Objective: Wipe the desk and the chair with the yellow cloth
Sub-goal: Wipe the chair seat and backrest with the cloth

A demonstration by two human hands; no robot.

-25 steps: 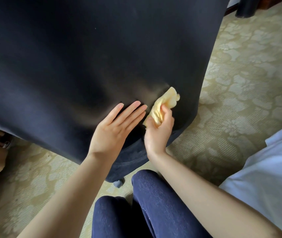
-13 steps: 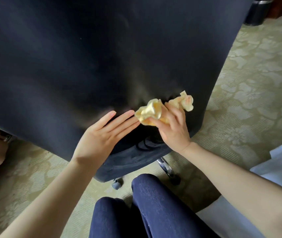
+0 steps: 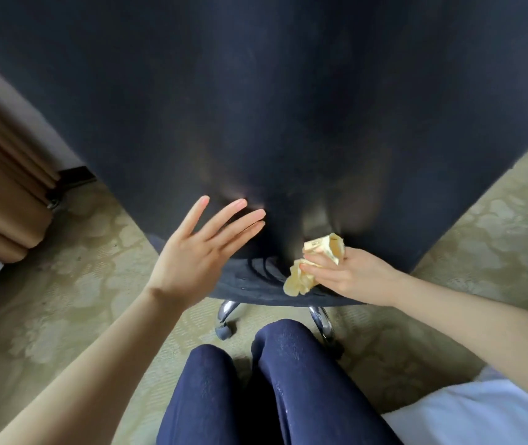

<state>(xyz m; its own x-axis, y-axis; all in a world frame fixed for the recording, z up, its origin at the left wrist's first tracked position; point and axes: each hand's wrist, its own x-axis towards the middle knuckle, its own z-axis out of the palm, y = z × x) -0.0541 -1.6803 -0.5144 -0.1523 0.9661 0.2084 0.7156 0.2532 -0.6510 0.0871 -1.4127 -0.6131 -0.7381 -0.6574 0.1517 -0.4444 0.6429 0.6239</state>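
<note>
So, wiping the chair point(image 3: 256, 91): right hand point(image 3: 349, 274) pinches yellow cloth point(image 3: 299, 281), left hand point(image 3: 198, 255) splayed empty; next probably needs pressing it flat.

Single view here, worn on the person's head, facing forward and tipped steeply down. It's in close on the chair back point(image 3: 256, 91), which fills the upper frame edge to edge, its sides bowed by the wide lens. The left hand point(image 3: 198, 252) and right hand point(image 3: 352, 274) sit mid-frame, knees point(image 3: 256, 380) along the bottom edge, carpet point(image 3: 79, 284) on either side.
</note>
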